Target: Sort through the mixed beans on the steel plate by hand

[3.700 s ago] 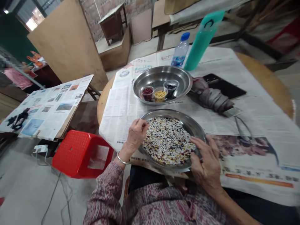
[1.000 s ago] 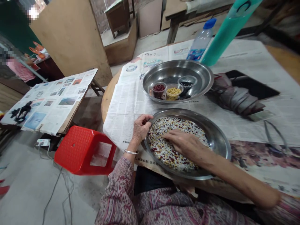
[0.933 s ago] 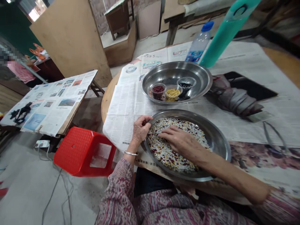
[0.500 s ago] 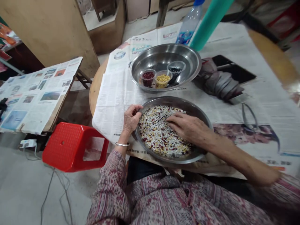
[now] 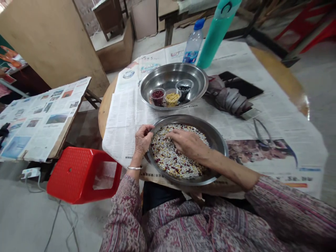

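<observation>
A steel pan [image 5: 219, 140] of mixed white, red, yellow and black beans [image 5: 170, 161] sits at the table's near edge. My left hand [image 5: 142, 140] is curled at the pan's left rim, fingers pinched together; what they hold is too small to make out. My right hand [image 5: 187, 143] lies palm down on the beans, fingers stretched toward the left side of the pan. Behind it a second steel pan [image 5: 194, 75] holds three small cups: red beans [image 5: 157, 95], yellow beans [image 5: 172, 98] and black beans [image 5: 183, 88].
Newspaper [image 5: 275, 115] covers the round table. A folded grey umbrella [image 5: 228, 99] and a dark tablet [image 5: 244, 85] lie to the right, a water bottle [image 5: 193, 42] and a teal flask [image 5: 216, 31] at the back. A red stool [image 5: 78, 175] stands left of me.
My right hand left the pan's near right rim, came onto the beans and slid leftward across them. My left hand stayed at the left rim. The camera shifted.
</observation>
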`<state>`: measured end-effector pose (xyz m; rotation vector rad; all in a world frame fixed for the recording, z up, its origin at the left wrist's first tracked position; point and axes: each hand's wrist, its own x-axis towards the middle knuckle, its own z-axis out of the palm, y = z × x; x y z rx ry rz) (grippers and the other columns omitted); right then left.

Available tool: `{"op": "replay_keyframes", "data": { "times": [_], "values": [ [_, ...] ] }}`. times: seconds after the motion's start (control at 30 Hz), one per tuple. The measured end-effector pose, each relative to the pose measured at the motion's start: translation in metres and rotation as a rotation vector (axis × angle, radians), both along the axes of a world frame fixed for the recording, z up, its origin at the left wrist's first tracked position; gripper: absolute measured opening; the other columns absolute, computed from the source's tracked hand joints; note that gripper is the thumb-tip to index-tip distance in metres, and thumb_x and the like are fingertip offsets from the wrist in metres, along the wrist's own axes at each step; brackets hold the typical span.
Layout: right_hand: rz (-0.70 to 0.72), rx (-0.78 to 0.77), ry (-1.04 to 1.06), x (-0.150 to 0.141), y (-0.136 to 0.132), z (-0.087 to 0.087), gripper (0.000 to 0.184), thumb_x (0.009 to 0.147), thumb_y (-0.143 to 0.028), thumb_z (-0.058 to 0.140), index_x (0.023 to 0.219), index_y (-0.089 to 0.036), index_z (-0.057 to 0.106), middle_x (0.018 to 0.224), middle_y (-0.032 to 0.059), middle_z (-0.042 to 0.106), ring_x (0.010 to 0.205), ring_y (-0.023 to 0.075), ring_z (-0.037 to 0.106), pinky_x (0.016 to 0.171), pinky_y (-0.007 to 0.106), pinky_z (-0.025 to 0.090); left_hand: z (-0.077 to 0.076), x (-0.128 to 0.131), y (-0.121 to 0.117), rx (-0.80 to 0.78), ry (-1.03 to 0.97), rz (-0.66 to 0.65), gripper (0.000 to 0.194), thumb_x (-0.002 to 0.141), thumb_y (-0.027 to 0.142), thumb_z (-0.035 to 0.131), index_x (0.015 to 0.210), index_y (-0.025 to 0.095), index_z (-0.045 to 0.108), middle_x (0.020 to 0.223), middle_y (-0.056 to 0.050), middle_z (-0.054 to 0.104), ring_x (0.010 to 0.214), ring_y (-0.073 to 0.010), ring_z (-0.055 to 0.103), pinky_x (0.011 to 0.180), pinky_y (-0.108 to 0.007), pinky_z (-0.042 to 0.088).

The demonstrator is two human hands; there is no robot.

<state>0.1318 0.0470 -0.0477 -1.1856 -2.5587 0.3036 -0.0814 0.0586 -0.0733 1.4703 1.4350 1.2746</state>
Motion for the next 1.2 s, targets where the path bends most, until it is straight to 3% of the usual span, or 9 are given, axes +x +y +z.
{"op": "replay_keyframes", "data": {
  "times": [0.13, 0.2, 0.33, 0.47, 0.7, 0.93, 1.03, 1.13, 1.2],
  "values": [
    [-0.169, -0.001, -0.036, -0.004, 0.003, 0.003, 0.026, 0.098, -0.031, 0.054, 0.115, -0.016, 0.068, 0.111, 0.0156, 0.067, 0.102, 0.0288, 0.063, 0.081, 0.037, 0.051, 0.000, 0.000, 0.000, 0.004, -0.002, -0.004, 0.026, 0.073, 0.011, 0.056, 0.093, 0.018, 0.071, 0.080, 0.002, 0.060, 0.071, -0.0119, 0.051, 0.069, -0.023, 0.042],
    [-0.119, -0.055, -0.022, -0.011, -0.003, 0.003, 0.026, 0.096, -0.034, 0.058, 0.111, -0.015, 0.068, 0.112, 0.0157, 0.066, 0.103, 0.0281, 0.063, 0.083, 0.037, 0.051, 0.000, 0.000, 0.000, 0.009, -0.007, -0.008, 0.026, 0.073, 0.011, 0.056, 0.093, 0.018, 0.071, 0.080, 0.002, 0.060, 0.071, -0.0118, 0.051, 0.069, -0.023, 0.042],
    [0.031, -0.192, 0.044, -0.018, -0.015, 0.003, 0.017, 0.089, -0.011, 0.055, 0.098, -0.018, 0.068, 0.100, 0.0093, 0.069, 0.091, 0.0207, 0.065, 0.082, 0.031, 0.049, 0.002, 0.000, 0.000, 0.012, 0.006, 0.000, 0.026, 0.073, 0.010, 0.055, 0.092, 0.018, 0.070, 0.081, 0.002, 0.063, 0.072, -0.0120, 0.052, 0.071, -0.024, 0.043],
    [0.133, -0.292, 0.132, 0.002, -0.028, 0.003, 0.021, 0.084, -0.006, 0.053, 0.089, -0.020, 0.068, 0.087, 0.0036, 0.071, 0.083, 0.0178, 0.065, 0.080, 0.030, 0.048, 0.002, 0.000, 0.000, 0.001, 0.011, 0.007, 0.026, 0.073, 0.011, 0.055, 0.093, 0.018, 0.070, 0.078, 0.003, 0.060, 0.070, -0.0117, 0.051, 0.068, -0.023, 0.042],
    [0.326, -0.268, 0.179, 0.038, -0.067, -0.008, 0.027, 0.092, -0.010, 0.052, 0.107, -0.026, 0.068, 0.107, 0.0051, 0.069, 0.097, 0.0182, 0.066, 0.084, 0.032, 0.052, -0.002, 0.001, 0.001, 0.007, -0.011, 0.009, 0.025, 0.073, 0.010, 0.057, 0.092, 0.018, 0.070, 0.080, 0.002, 0.061, 0.071, -0.0117, 0.051, 0.070, -0.024, 0.042],
    [0.060, -0.049, 0.081, 0.039, -0.029, -0.016, 0.030, 0.089, -0.007, 0.049, 0.101, -0.023, 0.072, 0.102, 0.0078, 0.069, 0.092, 0.0202, 0.066, 0.083, 0.034, 0.054, -0.003, 0.001, 0.002, 0.017, -0.041, 0.009, 0.025, 0.073, 0.009, 0.057, 0.092, 0.018, 0.070, 0.076, 0.003, 0.057, 0.069, -0.0113, 0.049, 0.068, -0.023, 0.041],
    [-0.120, -0.017, 0.078, 0.033, -0.016, -0.010, 0.022, 0.097, -0.022, 0.051, 0.106, -0.020, 0.070, 0.103, 0.0105, 0.067, 0.098, 0.0238, 0.065, 0.088, 0.037, 0.054, -0.002, 0.001, 0.002, 0.006, -0.032, 0.011, 0.025, 0.072, 0.010, 0.057, 0.091, 0.018, 0.071, 0.074, 0.004, 0.056, 0.069, -0.0115, 0.048, 0.066, -0.023, 0.040],
    [-0.133, -0.066, 0.053, 0.013, -0.016, -0.002, 0.030, 0.095, -0.036, 0.061, 0.116, -0.016, 0.068, 0.111, 0.0136, 0.064, 0.102, 0.0265, 0.064, 0.089, 0.038, 0.053, -0.001, 0.001, 0.002, -0.006, -0.013, 0.009, 0.025, 0.073, 0.012, 0.056, 0.092, 0.018, 0.070, 0.075, 0.003, 0.056, 0.069, -0.0116, 0.049, 0.067, -0.023, 0.041],
    [-0.069, -0.128, 0.038, -0.003, -0.019, 0.002, 0.027, 0.094, -0.030, 0.061, 0.116, -0.016, 0.068, 0.112, 0.0133, 0.064, 0.097, 0.0239, 0.064, 0.086, 0.035, 0.052, -0.002, 0.001, 0.002, -0.001, -0.012, 0.001, 0.025, 0.073, 0.013, 0.056, 0.093, 0.018, 0.070, 0.078, 0.003, 0.059, 0.070, -0.0116, 0.050, 0.068, -0.023, 0.042]
  ]
}}
